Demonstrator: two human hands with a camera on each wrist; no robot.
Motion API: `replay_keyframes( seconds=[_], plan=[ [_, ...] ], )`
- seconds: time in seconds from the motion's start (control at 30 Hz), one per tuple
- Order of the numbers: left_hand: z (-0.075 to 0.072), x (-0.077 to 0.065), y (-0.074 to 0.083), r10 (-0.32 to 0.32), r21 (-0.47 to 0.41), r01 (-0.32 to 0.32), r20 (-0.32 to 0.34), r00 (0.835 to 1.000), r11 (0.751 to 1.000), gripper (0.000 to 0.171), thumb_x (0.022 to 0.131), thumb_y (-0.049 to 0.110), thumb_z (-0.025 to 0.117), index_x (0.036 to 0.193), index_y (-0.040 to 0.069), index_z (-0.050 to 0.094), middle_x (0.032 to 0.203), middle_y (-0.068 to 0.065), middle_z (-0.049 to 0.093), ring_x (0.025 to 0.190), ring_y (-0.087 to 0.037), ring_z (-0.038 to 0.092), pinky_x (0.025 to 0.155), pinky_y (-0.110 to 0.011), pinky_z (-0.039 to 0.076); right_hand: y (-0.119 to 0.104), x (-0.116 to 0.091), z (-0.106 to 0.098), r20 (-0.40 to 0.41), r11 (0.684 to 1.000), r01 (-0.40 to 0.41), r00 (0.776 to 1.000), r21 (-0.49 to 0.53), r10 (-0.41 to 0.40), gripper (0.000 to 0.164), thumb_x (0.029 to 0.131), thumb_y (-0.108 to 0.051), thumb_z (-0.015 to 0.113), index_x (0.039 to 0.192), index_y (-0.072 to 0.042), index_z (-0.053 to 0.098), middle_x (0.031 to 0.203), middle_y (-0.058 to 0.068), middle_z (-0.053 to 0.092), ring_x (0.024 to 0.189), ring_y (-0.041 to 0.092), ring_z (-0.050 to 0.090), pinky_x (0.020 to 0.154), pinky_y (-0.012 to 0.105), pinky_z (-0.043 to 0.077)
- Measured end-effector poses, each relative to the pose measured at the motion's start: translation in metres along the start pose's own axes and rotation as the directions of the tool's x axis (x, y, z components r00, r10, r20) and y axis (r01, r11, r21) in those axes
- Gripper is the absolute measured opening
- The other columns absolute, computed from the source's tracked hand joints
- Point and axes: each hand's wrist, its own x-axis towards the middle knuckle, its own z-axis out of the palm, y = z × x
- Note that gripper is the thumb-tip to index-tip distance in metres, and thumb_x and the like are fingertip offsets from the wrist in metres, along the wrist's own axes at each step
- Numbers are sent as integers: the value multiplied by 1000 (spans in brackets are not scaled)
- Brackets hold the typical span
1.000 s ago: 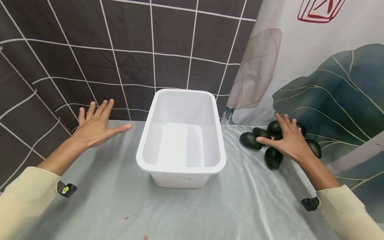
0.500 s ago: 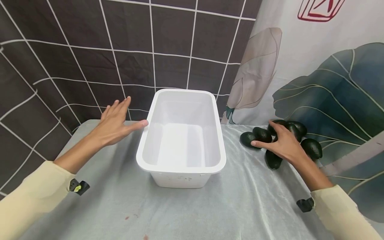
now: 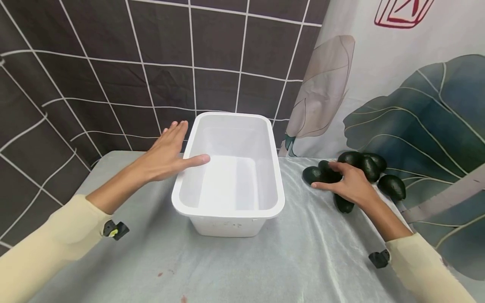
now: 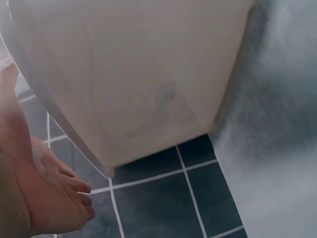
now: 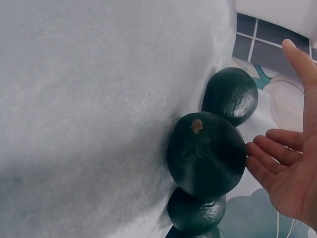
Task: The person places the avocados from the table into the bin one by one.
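My left hand (image 3: 164,159) is over the left rim of a white plastic tub (image 3: 228,213), fingers straight and thumb reaching above the tub's opening. In the left wrist view, that hand (image 4: 44,191) lies beside the tub's outer wall (image 4: 143,74). The tub's inside is bare. On the right, my right hand (image 3: 353,184) hovers at a cluster of dark green avocados (image 3: 392,187), its thumb and fingers spread near the two leftmost ones. Seen from the right wrist, the fingers (image 5: 272,153) are loosely bent close to a large avocado (image 5: 205,156), the thumb well apart.
A grey cloth (image 3: 242,269) covers the table. Behind it hangs a dark curtain (image 3: 163,84) with white grid lines. A white leaf-patterned curtain (image 3: 382,75) stands close behind the avocados at the right.
The left hand has moved right, from beside the tub to over its left rim. My right hand has lowered and shifted left across the avocados, which stay nearly in place.
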Motion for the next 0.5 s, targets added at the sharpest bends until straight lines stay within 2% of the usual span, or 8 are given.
replay_keyframes(
  seconds=[0.27, 0.5],
  plan=[
    [8, 6, 18, 6, 16, -7, 57, 998, 1000, 135, 96, 87, 61, 181, 5, -4, 192, -15, -6, 180, -36, -10, 146, -57, -4, -1, 0, 5, -13, 1000, 0, 1000, 25, 0, 112, 85, -74, 90, 158, 5, 59, 155, 34, 65, 143, 52, 62, 117, 74, 50],
    [14, 10, 24, 7, 20, -9, 87, 996, 1000, 136, 96, 88, 58, 180, 3, -7, 191, -15, -10, 179, -37, -13, 146, -57, -5, 0, 0, 13, -39, 1000, 28, 999, 13, -27, 97, 88, -58, 95, 151, 9, 64, 147, 36, 69, 136, 53, 66, 114, 72, 53]
  ],
)
